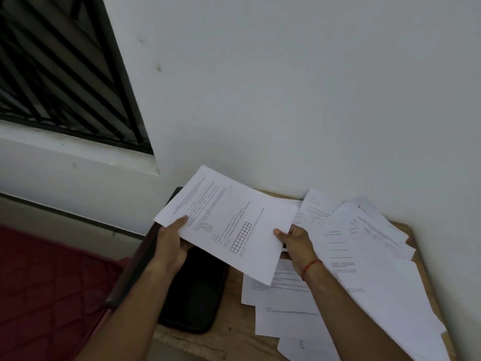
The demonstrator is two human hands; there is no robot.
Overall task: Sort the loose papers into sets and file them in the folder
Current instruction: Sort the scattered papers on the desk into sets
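Both hands hold one printed sheet (pixel 229 225) in the air above the wooden table (pixel 234 327). The left hand (pixel 170 243) pinches its left edge with the thumb on top, and the right hand (pixel 296 242) grips its right edge. Below it lies a black folder (pixel 195 295), with loose papers (pixel 364 269) spread across the table to the right.

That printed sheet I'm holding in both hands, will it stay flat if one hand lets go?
Probably not. The printed sheet looks thin, held at opposite edges by the left hand and right hand; on one grip it would likely droop. It seems very light, and set down it may slide over the loose papers.
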